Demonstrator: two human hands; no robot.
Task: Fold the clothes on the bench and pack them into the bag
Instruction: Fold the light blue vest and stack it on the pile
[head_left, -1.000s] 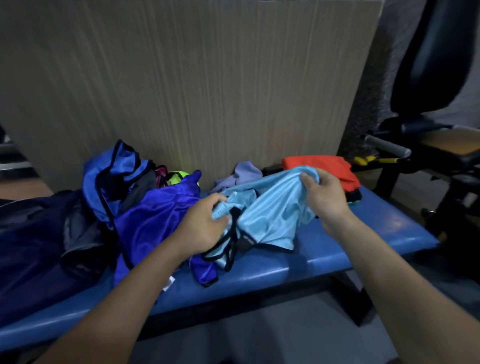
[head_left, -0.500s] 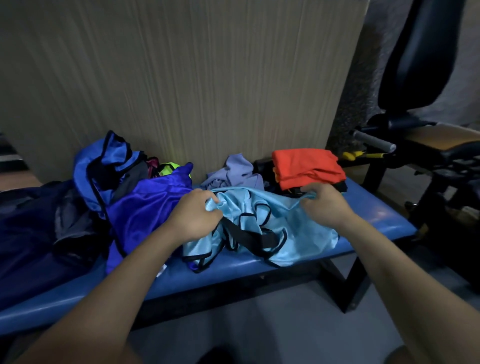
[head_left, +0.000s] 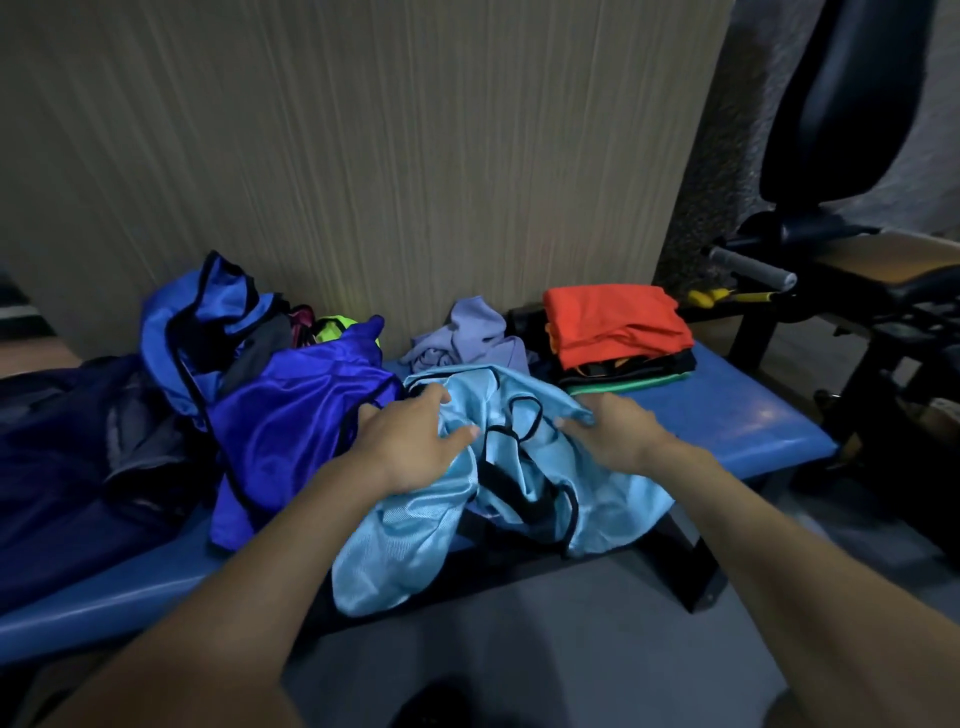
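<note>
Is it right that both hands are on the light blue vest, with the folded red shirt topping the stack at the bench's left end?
Not quite. The head view shows the folded red shirt topping the stack at the bench's right end. Both the left hand and right hand are on the light blue vest.
</note>
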